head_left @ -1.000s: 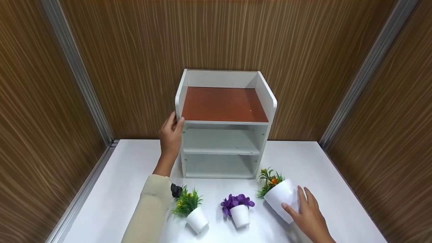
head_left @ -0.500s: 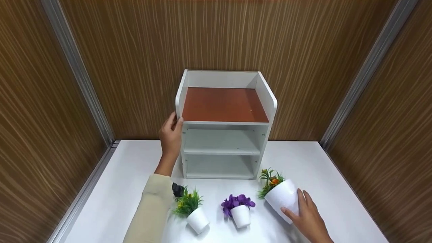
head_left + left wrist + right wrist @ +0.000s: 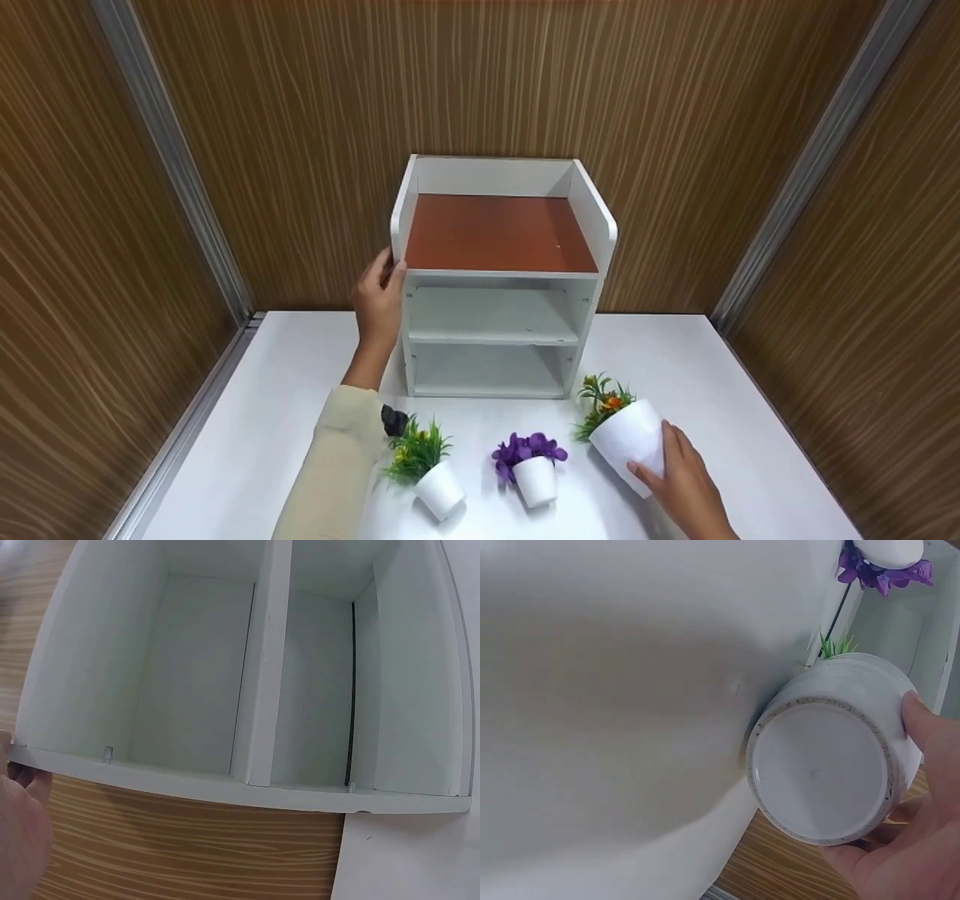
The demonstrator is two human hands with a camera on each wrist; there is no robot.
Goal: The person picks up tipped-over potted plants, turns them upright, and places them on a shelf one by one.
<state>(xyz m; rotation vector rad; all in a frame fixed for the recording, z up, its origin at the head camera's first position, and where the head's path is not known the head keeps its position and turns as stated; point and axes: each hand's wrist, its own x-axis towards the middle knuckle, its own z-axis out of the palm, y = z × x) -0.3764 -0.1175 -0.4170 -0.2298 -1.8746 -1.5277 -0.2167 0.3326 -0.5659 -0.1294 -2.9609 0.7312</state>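
Observation:
My left hand (image 3: 379,300) holds the left side panel of a white shelf unit (image 3: 495,342), thumb at its front edge and fingers on the outer side. In the left wrist view, that hand (image 3: 22,832) shows at the panel's edge beside the two compartments. My right hand (image 3: 686,480) grips a large white flowerpot (image 3: 631,442) with orange flowers (image 3: 609,405) and green leaves. This pot leans over, its plants toward the shelf unit. In the right wrist view, the pot's round base (image 3: 821,772) faces the camera, with thumb and fingers around its side.
Two smaller white pots lie tipped on the white table (image 3: 300,420): one with yellow flowers and grass (image 3: 439,487), one with purple flowers (image 3: 535,480). A black object (image 3: 394,421) shows by the left sleeve. Wood-patterned walls (image 3: 300,150) enclose the table.
My right hand's fingers have settled slightly closer around the large pot, which has barely shifted. The left hand stays on the shelf unit, and the small pots lie as before.

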